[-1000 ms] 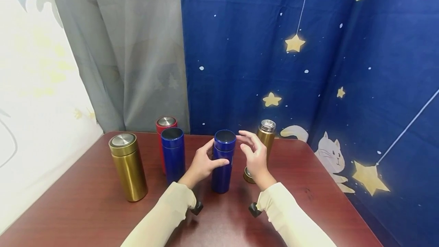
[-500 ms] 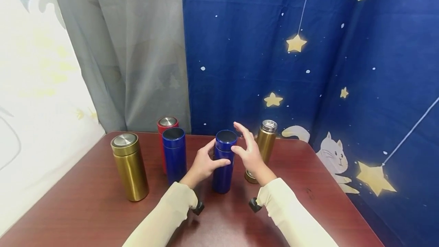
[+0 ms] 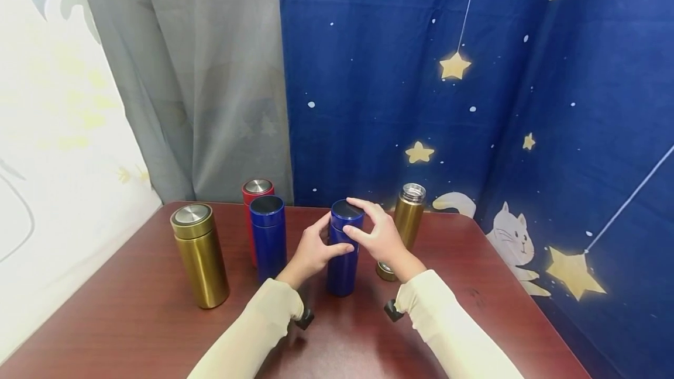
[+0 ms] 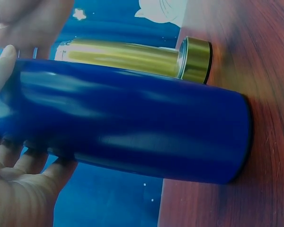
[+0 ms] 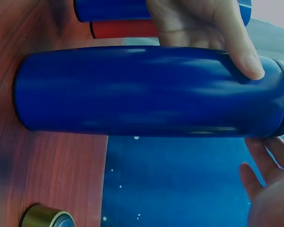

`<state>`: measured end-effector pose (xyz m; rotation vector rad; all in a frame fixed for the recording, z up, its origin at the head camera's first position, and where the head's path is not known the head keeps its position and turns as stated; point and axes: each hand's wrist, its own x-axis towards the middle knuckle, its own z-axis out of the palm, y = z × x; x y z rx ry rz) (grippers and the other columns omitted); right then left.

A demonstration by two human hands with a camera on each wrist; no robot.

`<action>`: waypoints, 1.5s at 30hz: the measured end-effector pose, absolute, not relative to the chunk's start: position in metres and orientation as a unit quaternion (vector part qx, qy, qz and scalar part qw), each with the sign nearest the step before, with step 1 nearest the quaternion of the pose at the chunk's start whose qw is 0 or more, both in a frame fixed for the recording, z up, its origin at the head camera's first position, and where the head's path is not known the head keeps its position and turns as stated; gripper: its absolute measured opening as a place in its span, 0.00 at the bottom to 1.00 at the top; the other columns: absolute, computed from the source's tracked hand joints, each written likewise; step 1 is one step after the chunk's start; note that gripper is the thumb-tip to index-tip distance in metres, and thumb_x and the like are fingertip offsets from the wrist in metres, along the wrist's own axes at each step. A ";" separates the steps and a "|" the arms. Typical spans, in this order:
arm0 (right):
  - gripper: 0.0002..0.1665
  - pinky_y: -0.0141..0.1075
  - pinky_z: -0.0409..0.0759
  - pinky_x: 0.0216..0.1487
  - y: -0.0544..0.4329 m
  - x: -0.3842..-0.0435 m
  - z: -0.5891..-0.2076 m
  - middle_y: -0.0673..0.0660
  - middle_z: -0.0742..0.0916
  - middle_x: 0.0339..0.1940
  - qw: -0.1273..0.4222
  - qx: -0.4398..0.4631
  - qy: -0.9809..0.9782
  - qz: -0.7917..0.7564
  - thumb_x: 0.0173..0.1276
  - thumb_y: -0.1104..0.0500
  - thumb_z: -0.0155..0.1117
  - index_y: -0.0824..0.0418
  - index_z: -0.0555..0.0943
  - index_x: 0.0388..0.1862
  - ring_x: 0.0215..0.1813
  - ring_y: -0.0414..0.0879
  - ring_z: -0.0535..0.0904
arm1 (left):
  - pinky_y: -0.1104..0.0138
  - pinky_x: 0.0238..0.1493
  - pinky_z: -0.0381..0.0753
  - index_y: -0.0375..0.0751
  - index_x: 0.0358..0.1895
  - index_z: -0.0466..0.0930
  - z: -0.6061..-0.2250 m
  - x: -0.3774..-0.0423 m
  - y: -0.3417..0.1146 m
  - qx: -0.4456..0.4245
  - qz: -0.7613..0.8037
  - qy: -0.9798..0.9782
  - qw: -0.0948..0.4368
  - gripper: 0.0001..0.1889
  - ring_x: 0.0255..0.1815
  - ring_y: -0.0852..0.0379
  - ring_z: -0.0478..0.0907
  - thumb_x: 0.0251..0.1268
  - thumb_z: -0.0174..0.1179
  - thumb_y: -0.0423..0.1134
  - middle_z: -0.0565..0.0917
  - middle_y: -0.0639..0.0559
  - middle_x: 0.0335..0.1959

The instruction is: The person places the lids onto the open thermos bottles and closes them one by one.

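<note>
A blue thermos (image 3: 341,274) stands upright on the table between both hands. My left hand (image 3: 310,250) grips its upper body, thumb across the front and fingers behind, as the left wrist view also shows. My right hand (image 3: 383,237) is at the blue lid (image 3: 339,223), thumb on the near side and fingers over the far rim of its black top. In the right wrist view the lid is mostly cut off at the edge. Just right of the hands is a gold thermos (image 3: 406,221) with its threaded mouth uncovered. Its gold lid (image 5: 40,215) lies on the table close by.
Left of the hands stands a second blue thermos (image 3: 268,244), with a red thermos (image 3: 258,189) partly hidden behind it. A capped gold thermos (image 3: 202,265) is farther left. The reddish-brown table (image 3: 121,309) ends at the grey and blue curtains (image 3: 363,104).
My right hand has come left onto the blue lid, its raised fingers lowering over the rim. The left hand keeps its hold on the thermos.
</note>
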<state>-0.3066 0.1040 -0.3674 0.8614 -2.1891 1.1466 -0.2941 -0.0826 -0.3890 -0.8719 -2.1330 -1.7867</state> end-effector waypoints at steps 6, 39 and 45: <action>0.34 0.51 0.71 0.60 0.097 -0.304 -0.368 0.53 0.83 0.56 0.312 0.284 -0.828 0.368 0.58 0.46 0.74 0.54 0.78 0.62 0.58 0.48 0.73 | 0.54 0.54 0.78 0.32 0.71 0.62 -0.390 -0.294 -0.083 -0.309 -0.605 -0.725 0.115 0.40 0.56 0.42 0.79 0.55 0.72 0.32 0.77 0.37 0.60; 0.32 0.55 0.68 0.64 0.118 -0.310 -0.349 0.51 0.79 0.64 0.168 0.383 -0.827 0.375 0.65 0.52 0.68 0.48 0.73 0.69 0.66 0.50 0.71 | 0.56 0.51 0.80 0.31 0.70 0.63 -0.395 -0.301 -0.081 -0.305 -0.603 -0.727 0.124 0.39 0.51 0.43 0.82 0.54 0.71 0.28 0.79 0.36 0.56; 0.33 0.51 0.73 0.58 0.111 -0.308 -0.351 0.50 0.83 0.57 0.235 0.338 -0.846 0.338 0.59 0.46 0.73 0.47 0.78 0.64 0.59 0.47 0.72 | 0.55 0.52 0.80 0.40 0.71 0.64 -0.413 -0.319 -0.081 -0.297 -0.612 -0.722 0.125 0.41 0.53 0.46 0.81 0.52 0.73 0.32 0.80 0.42 0.58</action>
